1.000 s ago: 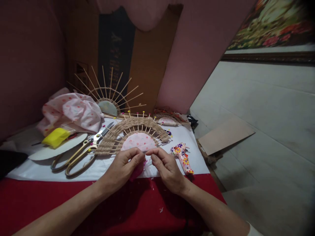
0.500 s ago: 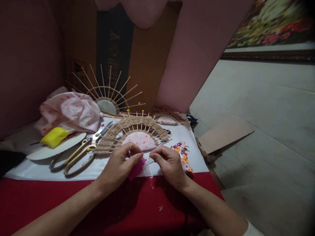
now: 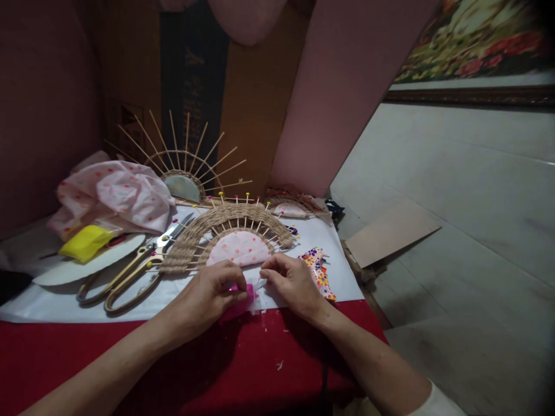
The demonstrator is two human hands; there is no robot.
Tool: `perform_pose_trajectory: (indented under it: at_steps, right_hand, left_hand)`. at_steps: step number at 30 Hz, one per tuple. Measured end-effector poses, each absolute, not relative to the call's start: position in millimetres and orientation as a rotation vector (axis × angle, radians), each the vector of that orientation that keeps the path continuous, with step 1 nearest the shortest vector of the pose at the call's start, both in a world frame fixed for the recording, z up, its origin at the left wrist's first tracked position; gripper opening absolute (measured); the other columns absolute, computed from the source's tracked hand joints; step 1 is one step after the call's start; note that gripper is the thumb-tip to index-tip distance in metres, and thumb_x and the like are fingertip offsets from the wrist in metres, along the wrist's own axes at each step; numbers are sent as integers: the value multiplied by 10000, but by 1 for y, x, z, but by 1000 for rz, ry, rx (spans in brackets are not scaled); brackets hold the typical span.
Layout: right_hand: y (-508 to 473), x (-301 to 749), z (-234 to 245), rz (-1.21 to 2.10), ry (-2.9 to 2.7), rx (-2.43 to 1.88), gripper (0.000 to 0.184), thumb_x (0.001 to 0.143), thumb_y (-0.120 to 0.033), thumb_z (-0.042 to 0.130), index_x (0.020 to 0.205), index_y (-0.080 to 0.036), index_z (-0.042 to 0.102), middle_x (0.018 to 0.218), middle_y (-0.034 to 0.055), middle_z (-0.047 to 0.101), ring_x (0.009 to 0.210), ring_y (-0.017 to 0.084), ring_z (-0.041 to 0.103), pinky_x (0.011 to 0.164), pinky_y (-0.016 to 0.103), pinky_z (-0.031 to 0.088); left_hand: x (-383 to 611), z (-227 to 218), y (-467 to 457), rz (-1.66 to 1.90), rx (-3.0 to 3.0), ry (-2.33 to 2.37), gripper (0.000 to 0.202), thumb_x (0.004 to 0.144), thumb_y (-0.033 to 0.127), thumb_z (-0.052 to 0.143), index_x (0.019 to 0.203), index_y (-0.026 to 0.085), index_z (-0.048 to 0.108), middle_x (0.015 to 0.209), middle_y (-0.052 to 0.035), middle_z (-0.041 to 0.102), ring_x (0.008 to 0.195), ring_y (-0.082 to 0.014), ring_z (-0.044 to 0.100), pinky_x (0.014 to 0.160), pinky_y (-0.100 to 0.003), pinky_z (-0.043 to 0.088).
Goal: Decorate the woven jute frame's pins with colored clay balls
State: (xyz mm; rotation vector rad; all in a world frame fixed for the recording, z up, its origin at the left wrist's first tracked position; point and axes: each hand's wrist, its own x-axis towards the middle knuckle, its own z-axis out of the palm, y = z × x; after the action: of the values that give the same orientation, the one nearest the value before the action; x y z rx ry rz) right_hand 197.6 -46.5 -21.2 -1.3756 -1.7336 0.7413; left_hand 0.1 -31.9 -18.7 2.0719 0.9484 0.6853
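As both forearms reach in from the lower edge and meet over the near side of the worktop (image 3: 65, 352), the left hand (image 3: 208, 293) lies palm down with fingers curled, pinching a small magenta scrap (image 3: 241, 299) between thumb and fingertips. The scrap sits at the worktop's six o'clock, where the white paper sheet (image 3: 56, 300) meets the red cloth (image 3: 260, 361). The right hand (image 3: 295, 283), at three o'clock from the scrap, has thumb and forefinger pressed together just beside it; whatever they nip is too small to tell. At twelve o'clock from the hands lies a half-round woven piece (image 3: 225, 222) with a spotted pink centre and pin-tipped spokes. Gold-handled scissors (image 3: 130, 276) lie at ten o'clock. A flowered glue gun (image 3: 318, 270) lies just beside the right hand, at two o'clock.
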Motion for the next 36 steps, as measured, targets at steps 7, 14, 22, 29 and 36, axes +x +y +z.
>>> perform_pose_trajectory:
  at_steps: [7,14,22,29,36]
  right_hand:
    - [-47,193,-22,1244,-1498,-1242,47,783,-200,567,744,-174,568,681,-3,639,542,106,582,464,205,431]
    - [-46,194,-20,968,-1553,-1263,53,756,-145,602,712,-164,622,645,-27,586,562,75,516,528,192,418]
    - [-53,191,-18,1061,-1455,-1116,81,746,-236,675,762,-178,621,680,-24,583,539,81,497,474,197,419]
    - [-56,193,-13,805,-1623,-1088,62,801,-229,642,763,-182,655,752,1,608,681,111,535,598,231,414]
    - [-56,191,-9,914,-1579,-1089,126,822,-283,603,773,-174,642,728,7,582,638,112,510,559,228,403]
  left_hand:
    - [2,-19,-37,477,2224,752,110,815,236,619,744,239,702,963,-20,606,917,-183,537,809,-297,382]
    - [4,-21,-35,570,2165,805,89,793,150,609,720,179,650,835,-25,558,826,-176,516,741,-296,385]
    - [6,-7,-33,861,1949,755,136,795,136,548,673,168,597,828,-10,521,780,-140,500,722,-274,386]
    - [6,-6,-36,934,1938,668,128,815,130,555,725,181,630,871,-9,521,817,-134,497,741,-258,387]
    - [4,-8,-37,976,1905,651,100,815,151,590,742,191,645,936,-19,529,919,-158,497,781,-266,383]
